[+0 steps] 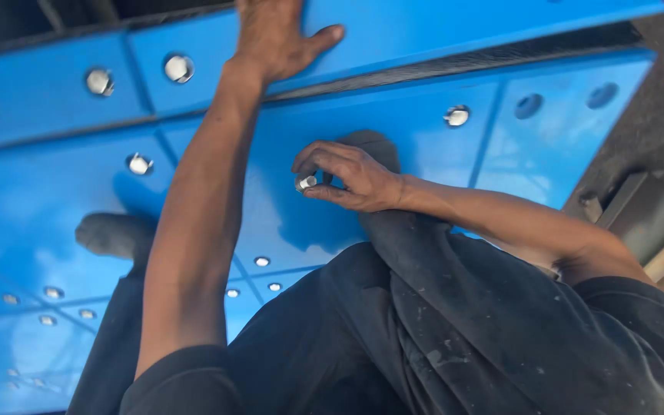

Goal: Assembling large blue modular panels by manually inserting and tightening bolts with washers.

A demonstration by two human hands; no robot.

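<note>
So from my feed I'm looking straight down at a big blue steel structure (424, 131) made of painted plates with seams between them. The right hand (351, 178) is curled in, pinching a small silver bolt (306, 183) between thumb and fingertips, right against the blue plate near the middle of the view. The left hand (272, 38) is up top, spread flat with the thumb stuck out, palm pressed on the upper blue beam. A seated bolt (179, 68) sits just left of that wrist, another bolt head (456, 116) is off to the right of the pinching hand, and two open holes (529, 105) sit further right. Dark trousers (455, 323) fill the bottom.
</note>
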